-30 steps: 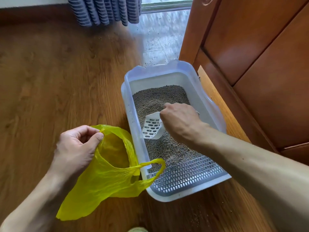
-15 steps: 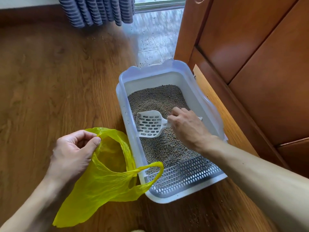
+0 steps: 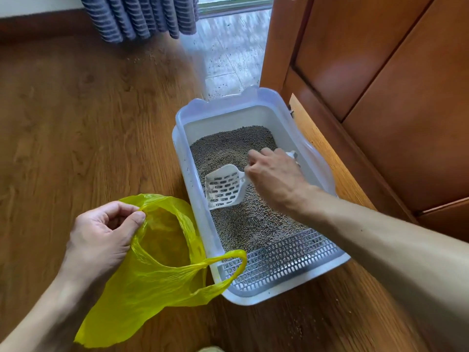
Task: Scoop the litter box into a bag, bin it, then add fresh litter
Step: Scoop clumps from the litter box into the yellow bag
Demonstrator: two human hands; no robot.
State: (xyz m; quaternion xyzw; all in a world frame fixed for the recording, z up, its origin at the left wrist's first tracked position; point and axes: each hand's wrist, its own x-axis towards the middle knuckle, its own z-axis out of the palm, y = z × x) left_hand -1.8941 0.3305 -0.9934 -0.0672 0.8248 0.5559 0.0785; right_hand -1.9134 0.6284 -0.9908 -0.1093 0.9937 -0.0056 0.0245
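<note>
Gripping the scoop (image 3: 224,189) over litter, right hand (image 3: 275,177); left hand (image 3: 101,237) pinches bag (image 3: 162,278)

A wooden floor (image 3: 76,123) with a warm brown grain is seen across most of the view, and small dark specks are scattered over it near its bottom right. At the top edge a blue-grey ribbed curtain (image 3: 137,16) hangs down to the floor, with a strip of pale tiled floor (image 3: 228,52) beside it. The right side is taken up by a reddish-brown wooden door (image 3: 380,85) with recessed panels.
</note>
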